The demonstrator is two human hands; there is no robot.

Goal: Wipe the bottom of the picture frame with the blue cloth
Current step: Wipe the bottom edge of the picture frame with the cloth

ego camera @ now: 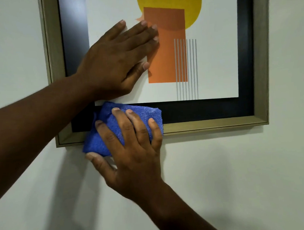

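A picture frame [210, 125] with a pale gold rim and a black inner border hangs on a white wall; its print shows a yellow disc, orange blocks and thin grey lines. My left hand [116, 58] lies flat on the print, fingers spread, holding nothing. A folded blue cloth [113, 122] covers the left part of the frame's bottom edge and hangs slightly below it. My right hand [130, 151] presses on the cloth, fingers over its front and thumb under its lower left corner. The frame's bottom left stretch is hidden under the cloth.
The white wall [239, 180] surrounds the frame on the left, right and below. The frame's right side [262, 56] and the right half of its bottom rim are uncovered. My left forearm [33, 124] crosses the frame's lower left corner.
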